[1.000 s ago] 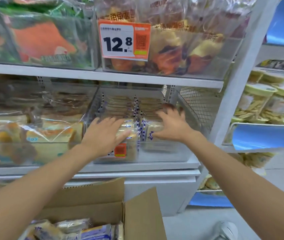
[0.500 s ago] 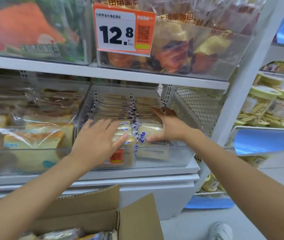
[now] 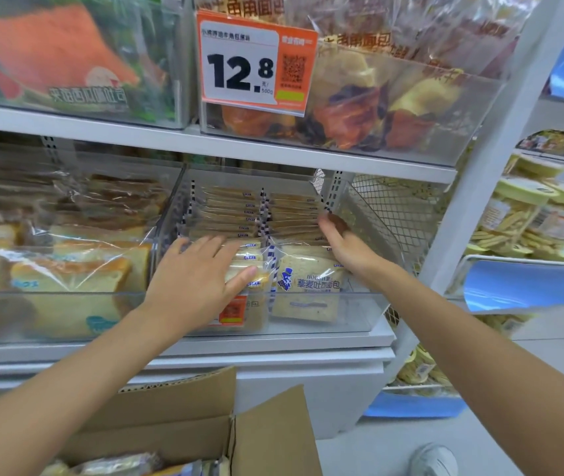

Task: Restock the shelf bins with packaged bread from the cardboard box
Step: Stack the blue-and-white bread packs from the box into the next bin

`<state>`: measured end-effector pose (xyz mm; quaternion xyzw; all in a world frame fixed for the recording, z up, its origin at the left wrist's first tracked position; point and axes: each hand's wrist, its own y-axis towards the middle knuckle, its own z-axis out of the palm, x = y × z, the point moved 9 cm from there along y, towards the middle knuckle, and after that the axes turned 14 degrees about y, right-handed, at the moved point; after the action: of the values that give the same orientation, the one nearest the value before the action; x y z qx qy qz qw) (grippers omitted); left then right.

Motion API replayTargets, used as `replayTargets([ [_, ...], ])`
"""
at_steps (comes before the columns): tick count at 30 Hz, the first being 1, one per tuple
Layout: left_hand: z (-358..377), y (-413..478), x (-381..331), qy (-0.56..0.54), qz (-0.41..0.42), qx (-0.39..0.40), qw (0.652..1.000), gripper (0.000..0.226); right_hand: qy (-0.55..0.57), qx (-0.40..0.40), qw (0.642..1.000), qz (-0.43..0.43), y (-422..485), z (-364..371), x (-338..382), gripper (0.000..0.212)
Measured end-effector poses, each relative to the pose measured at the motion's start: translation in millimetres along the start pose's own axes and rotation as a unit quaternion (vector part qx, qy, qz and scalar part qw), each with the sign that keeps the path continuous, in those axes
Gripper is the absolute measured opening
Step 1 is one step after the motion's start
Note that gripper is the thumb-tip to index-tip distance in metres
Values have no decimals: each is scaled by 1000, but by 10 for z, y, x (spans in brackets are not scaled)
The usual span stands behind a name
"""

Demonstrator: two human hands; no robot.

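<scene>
A clear shelf bin (image 3: 359, 314) on the middle shelf holds two rows of packaged sliced bread. My left hand (image 3: 194, 276) lies flat, fingers straight, on the front packs of the left row (image 3: 251, 259). My right hand (image 3: 342, 242) reaches deeper along the bin's right side, its fingers against the right row's packs (image 3: 294, 214); the fingertips are partly hidden. A front pack with a blue figure and print (image 3: 308, 283) leans against the bin's front wall. The open cardboard box (image 3: 184, 424) stands below, with wrapped bread (image 3: 119, 465) showing inside.
A bin of larger toast loaves (image 3: 67, 273) sits to the left. The upper shelf carries bins of bagged bread and an orange 12.8 price tag (image 3: 256, 63). Wire mesh (image 3: 387, 214) closes the shelf's right end. Jars of snacks (image 3: 527, 214) fill the neighbouring rack. A shoe (image 3: 435, 458) is on the floor.
My right hand has slid further back and to the right inside the bin, uncovering the front pack with the blue print. My left hand has stayed flat on the left row. The view moved closer.
</scene>
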<state>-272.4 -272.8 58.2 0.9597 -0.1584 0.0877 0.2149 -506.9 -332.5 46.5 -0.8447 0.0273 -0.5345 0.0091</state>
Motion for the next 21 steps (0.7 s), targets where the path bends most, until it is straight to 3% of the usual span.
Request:
replayTargets([
  [2, 8, 2, -1, 1, 0, 4, 1000, 77, -55, 29, 997, -46, -80, -81, 83, 92],
  [4, 17, 5, -5, 1, 1, 7, 1000, 80, -179, 50, 979, -88, -131, -114, 161, 105],
  [8, 27, 4, 3, 2, -1, 10, 1000, 84, -425, 114, 889, -127, -119, 156, 132, 118],
  [15, 20, 5, 8, -2, -4, 15, 1000, 90, -481, 90, 851, -192, -72, 393, 323, 118],
  [21, 31, 12, 8, 6, -1, 19, 1000, 85, -469, 110, 861, -162, 5, 377, 232, 115],
])
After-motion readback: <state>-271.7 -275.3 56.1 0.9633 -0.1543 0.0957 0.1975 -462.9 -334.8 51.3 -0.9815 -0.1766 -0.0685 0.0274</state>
